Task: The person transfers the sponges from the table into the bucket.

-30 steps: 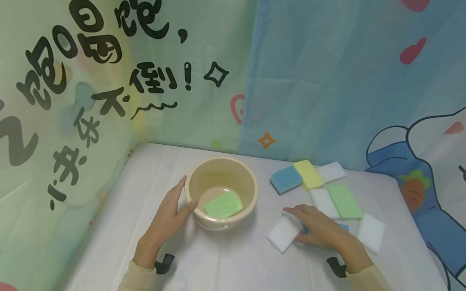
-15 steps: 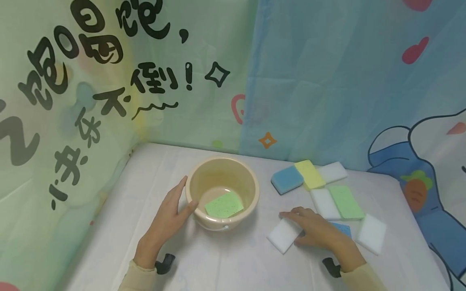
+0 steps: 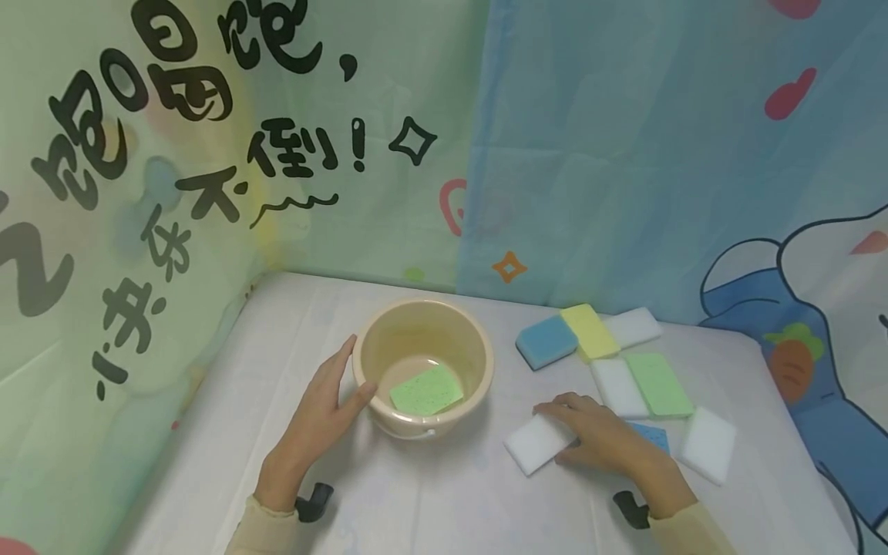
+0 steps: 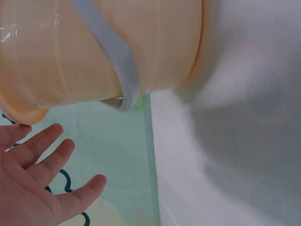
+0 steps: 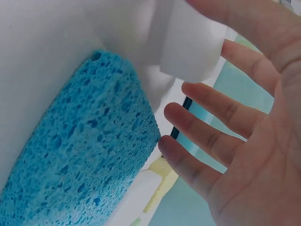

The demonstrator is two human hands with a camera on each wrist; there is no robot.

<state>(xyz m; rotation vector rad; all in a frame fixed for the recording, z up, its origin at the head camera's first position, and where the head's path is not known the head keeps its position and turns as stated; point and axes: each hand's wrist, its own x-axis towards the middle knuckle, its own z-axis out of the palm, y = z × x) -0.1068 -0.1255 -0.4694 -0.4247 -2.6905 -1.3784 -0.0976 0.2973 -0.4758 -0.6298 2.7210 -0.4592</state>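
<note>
My right hand pinches a white sponge between thumb and index finger, close over the table. In the right wrist view the other fingers are spread, beside a blue porous sponge lying under the hand. My left hand is at the left side of a cream bucket, with straight, spread fingers. Its thumb and index finger touch the rim, while the other fingers stand apart from the wall in the left wrist view. A green speckled sponge lies on the bucket's bottom.
On the right of the table lie a dark-backed blue sponge, a yellow sponge, a plain green sponge and several white sponges, one a white sponge at far right. The bucket's grey handle hangs down. Printed curtains border the table.
My right hand has shifted slightly left and closed on the white sponge, which has turned a little and moved slightly. The left hand and bucket have stayed put.
</note>
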